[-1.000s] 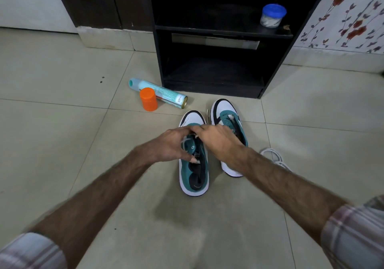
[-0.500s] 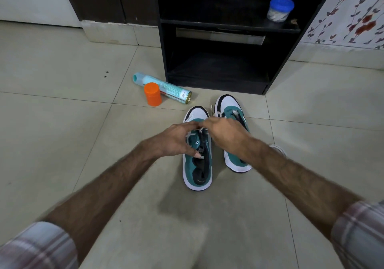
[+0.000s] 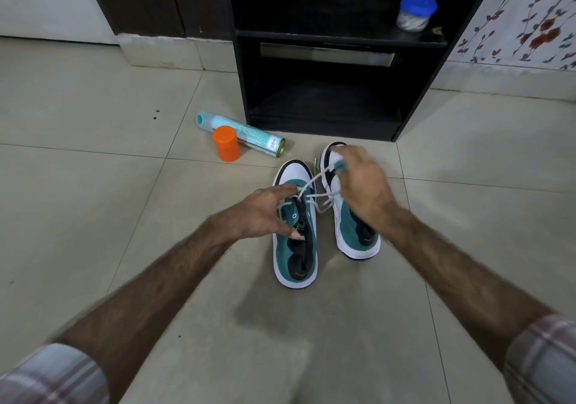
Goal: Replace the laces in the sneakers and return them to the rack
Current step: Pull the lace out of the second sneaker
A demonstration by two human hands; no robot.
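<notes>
My left hand (image 3: 265,213) pinches white lace (image 3: 314,199) at left sneaker (image 3: 296,232), on floor before rack (image 3: 324,116). Right hand (image 3: 364,185) grips lace end, blurry. I pull even, slow, poke next hole.

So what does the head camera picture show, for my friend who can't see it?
Two bare hands pull a white lace through the left teal-and-white sneaker on a beige tiled floor; its twin sits beside it. Behind stand a black shelf rack, an orange cap and a fallen teal spray can.
</notes>
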